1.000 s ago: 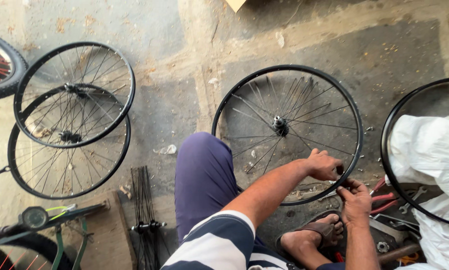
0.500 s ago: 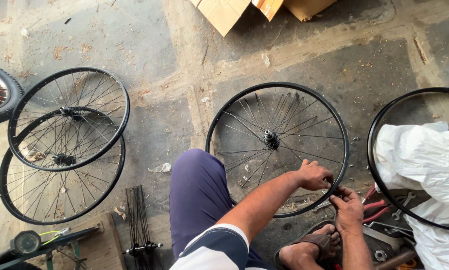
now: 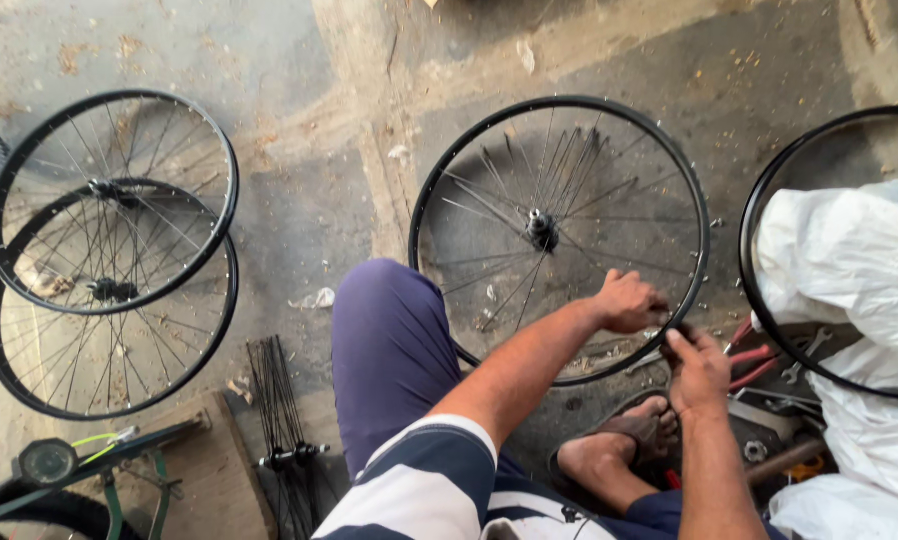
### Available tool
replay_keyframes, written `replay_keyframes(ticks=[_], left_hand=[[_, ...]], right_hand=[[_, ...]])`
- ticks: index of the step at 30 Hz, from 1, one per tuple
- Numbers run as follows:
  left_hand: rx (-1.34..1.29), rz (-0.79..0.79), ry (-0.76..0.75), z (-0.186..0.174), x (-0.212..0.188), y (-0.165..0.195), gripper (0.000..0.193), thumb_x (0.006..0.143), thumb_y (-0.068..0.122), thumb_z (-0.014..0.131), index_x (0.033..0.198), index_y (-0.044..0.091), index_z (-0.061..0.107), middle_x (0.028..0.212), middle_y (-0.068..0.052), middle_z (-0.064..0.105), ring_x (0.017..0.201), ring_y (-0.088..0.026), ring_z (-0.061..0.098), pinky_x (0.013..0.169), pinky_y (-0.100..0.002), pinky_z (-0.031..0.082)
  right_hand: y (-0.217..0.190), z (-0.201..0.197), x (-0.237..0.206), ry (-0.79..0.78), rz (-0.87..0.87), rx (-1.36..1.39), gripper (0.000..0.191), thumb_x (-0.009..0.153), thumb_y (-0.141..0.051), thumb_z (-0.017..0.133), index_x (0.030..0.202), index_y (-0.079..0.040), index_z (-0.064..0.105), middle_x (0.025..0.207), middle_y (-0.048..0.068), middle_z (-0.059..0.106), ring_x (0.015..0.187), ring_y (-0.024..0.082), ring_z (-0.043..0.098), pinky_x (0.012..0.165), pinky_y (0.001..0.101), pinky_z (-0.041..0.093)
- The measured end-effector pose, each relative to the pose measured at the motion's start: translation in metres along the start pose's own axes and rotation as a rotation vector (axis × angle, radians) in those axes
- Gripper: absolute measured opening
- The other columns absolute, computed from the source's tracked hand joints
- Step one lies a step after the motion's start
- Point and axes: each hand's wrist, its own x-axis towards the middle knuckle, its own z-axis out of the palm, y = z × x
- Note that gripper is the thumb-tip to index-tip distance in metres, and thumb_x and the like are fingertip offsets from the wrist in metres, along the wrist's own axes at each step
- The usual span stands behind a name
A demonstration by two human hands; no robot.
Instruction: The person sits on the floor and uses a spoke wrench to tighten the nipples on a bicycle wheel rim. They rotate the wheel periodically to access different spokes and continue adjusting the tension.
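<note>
I see the spoked wheel [image 3: 559, 235] lying flat on the concrete floor [image 3: 299, 190] before my knee. My left hand [image 3: 629, 300] is clenched on its near rim, right hand [image 3: 699, 370] pinching beside it. Light, stiff hoop, I judge (spokes bend easily); grip the rim.

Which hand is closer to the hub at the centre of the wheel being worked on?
Left. The left hand rests just inside the lower rim, below and right of the hub. The right hand sits lower, at the rim's outer edge, farther from the hub.
</note>
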Motion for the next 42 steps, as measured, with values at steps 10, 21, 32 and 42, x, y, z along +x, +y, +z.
replay_keyframes(ticks=[10,21,32,42], left_hand=[[-0.030,0.000,-0.086,-0.017,-0.009,0.007,0.031,0.087,0.047,0.063,0.109,0.031,0.076,0.113,0.001,0.072,0.114,-0.027,0.056,0.099,-0.049,0.034],[-0.291,-0.303,0.554,-0.004,-0.083,0.004,0.025,0.097,0.018,0.064,0.121,0.011,0.067,0.121,-0.013,0.063,0.120,-0.033,0.056,0.107,-0.043,0.046],[0.390,-0.852,0.499,-0.014,-0.110,-0.108,0.054,0.087,0.007,0.044,0.141,0.003,0.050,0.148,-0.018,0.046,0.143,-0.036,0.039,0.122,-0.055,0.019],[-0.470,-0.960,0.436,0.016,-0.072,-0.056,0.044,0.087,0.035,0.069,0.113,0.000,0.062,0.109,-0.024,0.072,0.104,-0.042,0.068,0.092,-0.049,0.053]], right_hand=[[-0.005,0.007,-0.010,0.050,-0.014,-0.026,0.017,0.098,-0.006,0.068,0.115,-0.005,0.069,0.103,0.000,0.070,0.089,0.012,0.065,0.081,0.0254,0.052],[0.018,0.031,-0.038,0.089,0.203,-0.306,0.031,0.093,-0.030,0.079,0.102,-0.003,0.068,0.090,0.002,0.065,0.075,0.014,0.060,0.065,0.0302,0.051],[-0.006,0.069,-0.073,0.097,0.206,-0.426,0.031,0.089,-0.032,0.079,0.094,-0.004,0.069,0.081,0.000,0.064,0.067,0.011,0.058,0.061,0.0267,0.048],[-0.026,0.097,-0.093,0.097,0.214,-0.450,0.026,0.088,-0.027,0.080,0.091,-0.003,0.071,0.075,0.001,0.063,0.063,0.011,0.054,0.058,0.0256,0.041]])
